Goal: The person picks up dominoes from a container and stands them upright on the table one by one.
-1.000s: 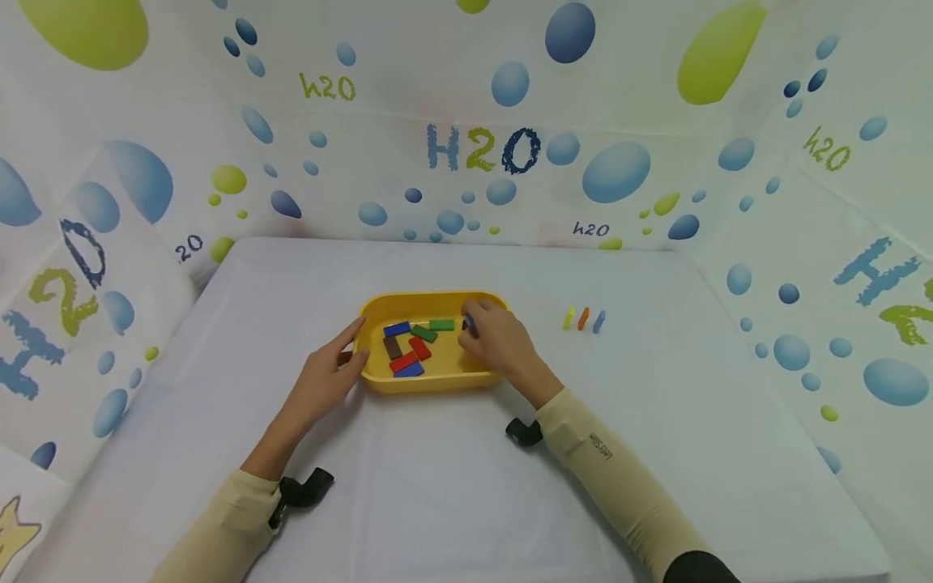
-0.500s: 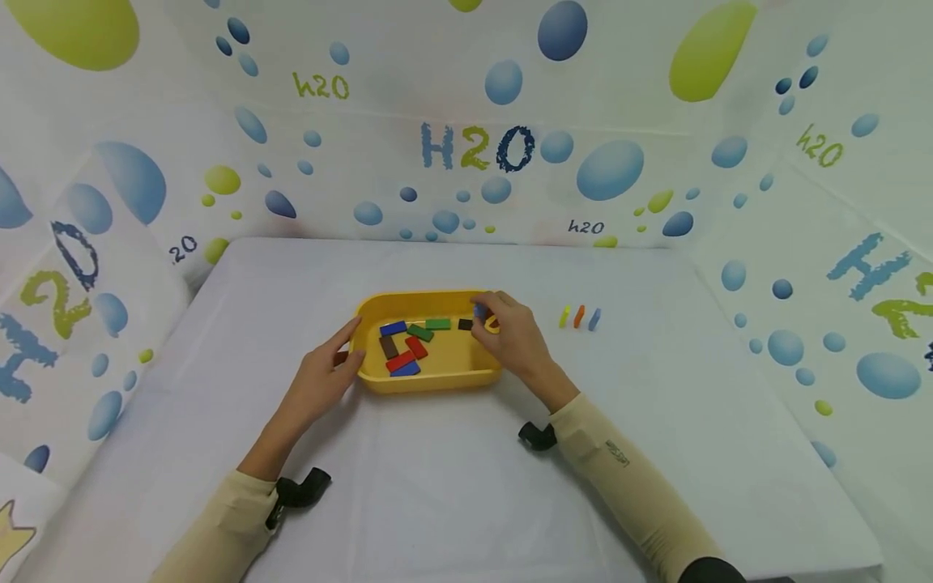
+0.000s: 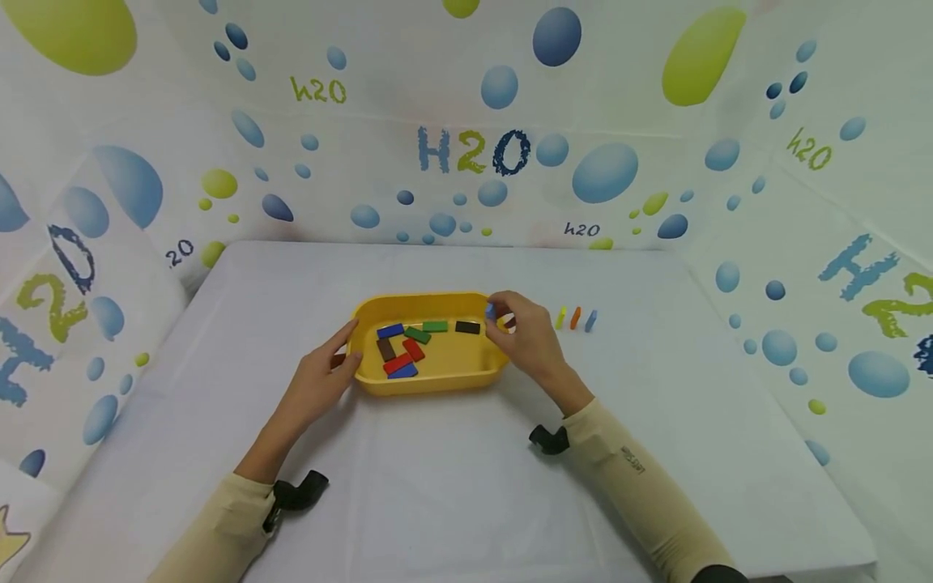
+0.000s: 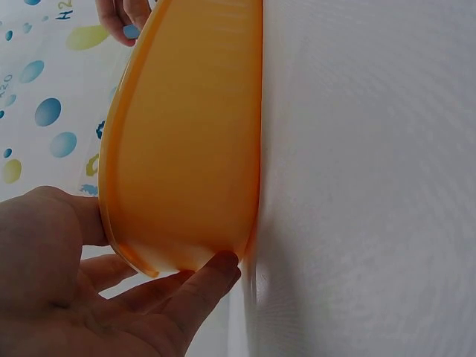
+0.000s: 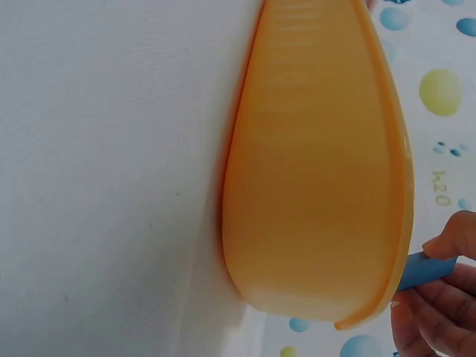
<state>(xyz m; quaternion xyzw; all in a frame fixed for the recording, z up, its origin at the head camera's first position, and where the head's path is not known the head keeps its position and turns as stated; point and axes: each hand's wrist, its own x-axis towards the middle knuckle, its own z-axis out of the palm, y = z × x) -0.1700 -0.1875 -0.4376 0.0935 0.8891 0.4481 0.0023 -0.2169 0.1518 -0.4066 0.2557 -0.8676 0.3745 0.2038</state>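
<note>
A shallow yellow plastic tray (image 3: 426, 387) stands on the white table with several small flat rectangular blocks in it. My left hand (image 3: 321, 376) holds its left end, thumb at the rim and fingertips against the outer wall in the left wrist view. Between thumb and fingers my right hand (image 3: 532, 336) pinches a blue block (image 5: 429, 271) at the tray's right rim. Nearest it inside lies a black block (image 3: 467, 327). Farther left are green blocks (image 3: 435, 326), red blocks (image 3: 413, 350), a brown block (image 3: 385, 350) and blue blocks (image 3: 389, 330).
Right of the tray, a yellow piece (image 3: 561, 317), an orange piece (image 3: 576, 317) and a light blue piece (image 3: 591, 321) stand in a row on the table (image 3: 437, 486). A white cloth (image 3: 379, 105) printed with bubbles and "H2O" hangs behind and at both sides.
My right hand has moved right with the blue block, from inside the tray to its right rim, uncovering the black block. The left hand keeps its place at the tray.
</note>
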